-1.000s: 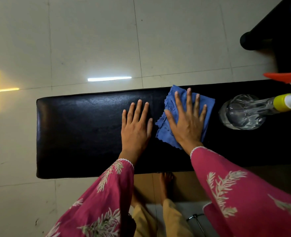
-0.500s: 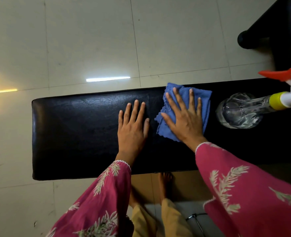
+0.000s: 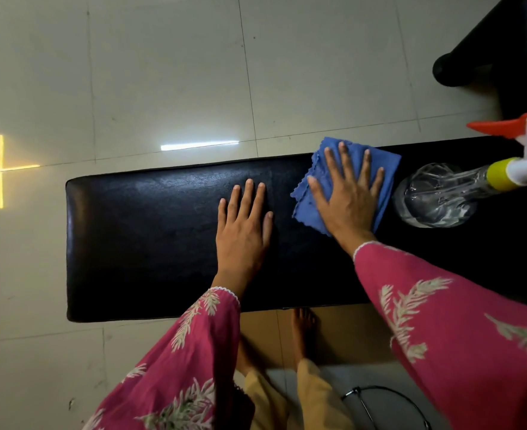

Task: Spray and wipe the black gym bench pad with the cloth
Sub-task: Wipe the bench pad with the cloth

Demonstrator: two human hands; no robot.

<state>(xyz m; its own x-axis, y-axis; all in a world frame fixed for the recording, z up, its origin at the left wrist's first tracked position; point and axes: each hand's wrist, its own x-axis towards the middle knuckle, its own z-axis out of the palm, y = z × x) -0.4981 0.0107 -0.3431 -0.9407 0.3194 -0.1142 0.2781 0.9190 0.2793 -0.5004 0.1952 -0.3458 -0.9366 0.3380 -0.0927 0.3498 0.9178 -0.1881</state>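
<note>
Cloth [image 3: 304, 212], blue with a scalloped edge, lies flat on the black padded worktop [image 3: 147, 237] under the right hand [image 3: 346, 203], its far corner reaching the pad's far edge just past the fingertips. The likeliest slip from here, as I judge it, is at that edge: a stroke pushed further away from the person could carry the cloth over it and drop it to the tiled floor [image 3: 163, 72]. A second risk sits on the outer side of the right hand, where a clear spray bottle [image 3: 436, 197] with a yellow collar and orange trigger appears to stand on the pad, close to the cloth but not touching it; a wide sweep that way could knock it over. With only a flat palm bearing down, the cloth could also bunch or skid and fail to wipe evenly. The right hand is spread wide, fingers straight, pressing the cloth to the pad and gripping nothing. The left hand [image 3: 243, 234] rests just beside it on bare padding, fingers straight and close together, apparently bracing. Most of the pad stretches beyond the left hand; whether it is wet cannot be told.
</note>
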